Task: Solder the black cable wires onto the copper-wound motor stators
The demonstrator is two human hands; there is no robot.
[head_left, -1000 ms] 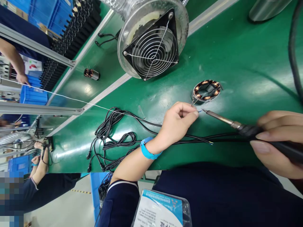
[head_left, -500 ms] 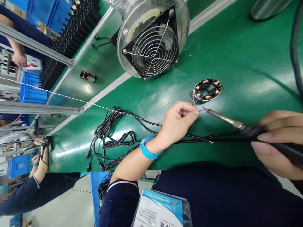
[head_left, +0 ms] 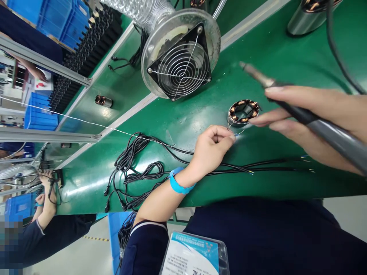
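Observation:
My left hand (head_left: 210, 147), with a blue wristband, pinches a thin wire (head_left: 239, 133) whose bared end points at a round copper-wound stator (head_left: 243, 111) lying on the green table (head_left: 281, 57). The thin solder wire (head_left: 86, 119) runs in from the left to those fingers. My right hand (head_left: 315, 118) grips a soldering iron (head_left: 304, 114); its metal tip (head_left: 245, 67) is raised above the stator, pointing up and left. My right fingertips reach toward the stator's edge.
A round extraction fan (head_left: 180, 57) with a wire grille and foil duct stands behind the stator. Black cables (head_left: 137, 168) lie coiled at the left. A small wound rotor (head_left: 103, 101) rests on the far belt. Another person's arms (head_left: 47, 206) work at the lower left.
My right hand has lifted the soldering iron away from the wire end, up and over the stator. My left hand keeps its pinch in place.

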